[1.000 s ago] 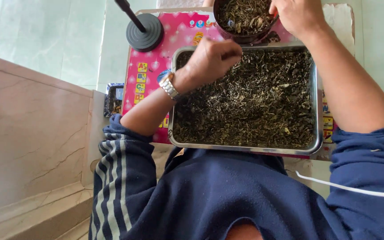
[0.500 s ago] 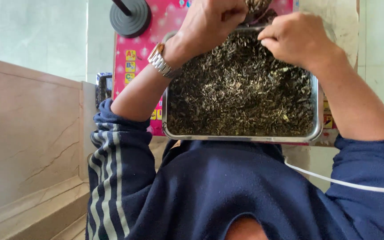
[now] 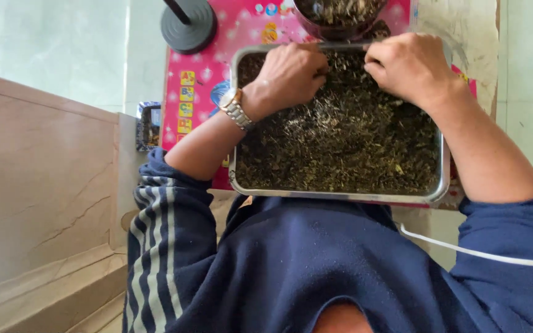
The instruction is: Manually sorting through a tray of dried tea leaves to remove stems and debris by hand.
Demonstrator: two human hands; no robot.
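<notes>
Dried leaves (image 3: 340, 148): filling my metal tray (image 3: 340, 196) at centre frame, dark and crumbly.
Left hand (image 3: 291, 77): curled narrow, pinching a small tuft near the tray's far rim.
Right hand (image 3: 411, 68): fingers bent on the leaves beside it; what I pinch, I cannot tell.
Doing it well: I judge light pinches best, low over the tray.
Bowl (image 3: 340, 15): top centre, just beyond the rim.
Mat (image 3: 192, 92): pink, underneath.
</notes>
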